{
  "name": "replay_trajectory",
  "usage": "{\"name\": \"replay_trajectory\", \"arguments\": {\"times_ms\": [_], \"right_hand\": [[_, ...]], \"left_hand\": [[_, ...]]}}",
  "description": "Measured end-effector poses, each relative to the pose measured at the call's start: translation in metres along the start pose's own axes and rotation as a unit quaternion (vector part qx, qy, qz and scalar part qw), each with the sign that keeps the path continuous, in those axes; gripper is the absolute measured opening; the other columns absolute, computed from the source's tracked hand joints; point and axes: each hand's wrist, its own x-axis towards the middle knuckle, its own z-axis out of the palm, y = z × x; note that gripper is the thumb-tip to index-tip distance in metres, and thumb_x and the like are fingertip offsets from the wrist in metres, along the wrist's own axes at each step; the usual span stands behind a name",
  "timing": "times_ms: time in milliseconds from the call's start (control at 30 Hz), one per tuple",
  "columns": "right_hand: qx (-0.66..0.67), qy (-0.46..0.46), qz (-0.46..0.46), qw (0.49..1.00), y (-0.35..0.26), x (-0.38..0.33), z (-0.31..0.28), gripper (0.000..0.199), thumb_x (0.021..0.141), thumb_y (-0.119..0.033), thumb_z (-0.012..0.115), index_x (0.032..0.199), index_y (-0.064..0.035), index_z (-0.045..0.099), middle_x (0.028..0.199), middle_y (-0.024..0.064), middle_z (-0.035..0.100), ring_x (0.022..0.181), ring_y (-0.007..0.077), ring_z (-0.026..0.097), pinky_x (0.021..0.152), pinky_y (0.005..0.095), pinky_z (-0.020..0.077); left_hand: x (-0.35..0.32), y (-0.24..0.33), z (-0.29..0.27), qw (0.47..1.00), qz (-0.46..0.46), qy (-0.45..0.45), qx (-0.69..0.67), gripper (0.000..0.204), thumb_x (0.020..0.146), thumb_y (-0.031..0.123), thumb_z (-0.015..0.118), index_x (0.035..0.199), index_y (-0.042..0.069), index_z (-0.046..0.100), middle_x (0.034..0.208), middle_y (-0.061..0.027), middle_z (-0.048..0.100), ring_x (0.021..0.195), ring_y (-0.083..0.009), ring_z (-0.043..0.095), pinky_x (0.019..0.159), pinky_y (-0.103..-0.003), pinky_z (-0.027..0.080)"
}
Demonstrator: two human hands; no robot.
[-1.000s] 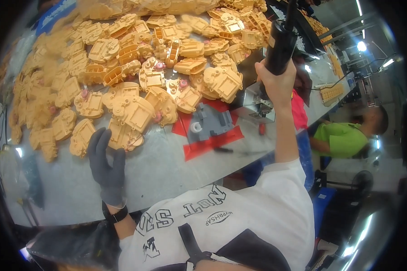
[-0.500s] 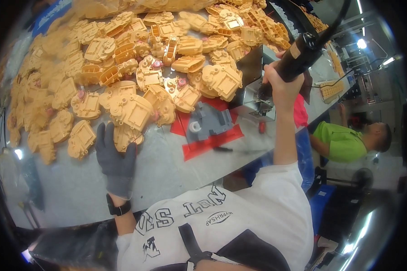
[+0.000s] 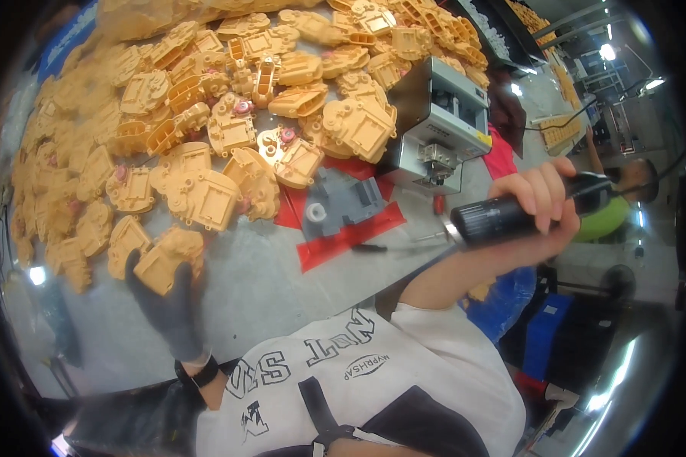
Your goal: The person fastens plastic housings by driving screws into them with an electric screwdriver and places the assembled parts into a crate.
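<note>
My left hand (image 3: 166, 308), in a dark grey glove, grips a yellow-orange plastic housing (image 3: 169, 257) at the near edge of a big heap of like housings (image 3: 198, 186). Thumb and fingers lie on either side of it. My bare right hand (image 3: 543, 199) is wrapped round a black electric screwdriver (image 3: 486, 221), held almost level with its thin metal bit toward the left. Between the hands, a grey plastic fixture (image 3: 343, 204) with a white ring sits on red tape (image 3: 312, 257) on the table. The screwdriver is apart from the fixture.
Behind the fixture stands a metal box-shaped screw feeder (image 3: 415, 164). A small dark tool (image 3: 368, 248) lies by the red tape. Pink cloth (image 3: 501, 152) is beyond the feeder. At the right, a person in a green top (image 3: 604, 221) is partly hidden by my hand. A blue bag (image 3: 507, 301) hangs below the table edge.
My right hand has brought the screwdriver from the feeder back toward me, turning it level. My left hand has drawn a housing from the heap's edge, toward me and left.
</note>
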Motion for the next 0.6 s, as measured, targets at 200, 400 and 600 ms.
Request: {"name": "replay_trajectory", "arguments": {"times_ms": [200,400,600], "right_hand": [[0.091,0.073,0.025,0.993,0.006,-0.007,-0.013,0.027,0.081,-0.01,0.05,0.106,-0.0046,0.042,0.069,-0.0015,0.043,0.057,0.0095,0.045,0.066,0.0289,0.0383],[0.093,0.062,0.008,0.994,0.005,-0.01,-0.01,0.027,0.081,-0.01,0.05,0.107,-0.005,0.042,0.069,-0.0012,0.043,0.057,0.0096,0.045,0.065,0.0293,0.0384],[-0.397,0.112,-0.21,0.886,-0.011,0.016,-0.035,0.037,0.075,-0.006,0.05,0.11,-0.0012,0.041,0.064,0.0062,0.049,0.052,0.0153,0.047,0.059,0.0333,0.0412]], "left_hand": [[-0.014,0.041,-0.005,0.984,-0.008,0.025,-0.178,0.077,0.063,0.002,0.067,0.131,0.0,0.031,0.125,-0.0129,0.04,0.111,-0.0221,0.046,0.093,-0.032,0.04],[-0.034,0.061,0.02,0.933,-0.023,-0.183,-0.309,0.083,0.059,0.003,0.072,0.132,0.0,0.03,0.125,-0.0134,0.041,0.111,-0.0216,0.046,0.09,-0.033,0.042],[-0.045,0.069,0.043,0.951,0.047,-0.196,-0.233,0.078,0.06,0.008,0.078,0.125,-0.004,0.036,0.116,-0.0143,0.048,0.103,-0.0213,0.052,0.086,-0.032,0.045]]}}
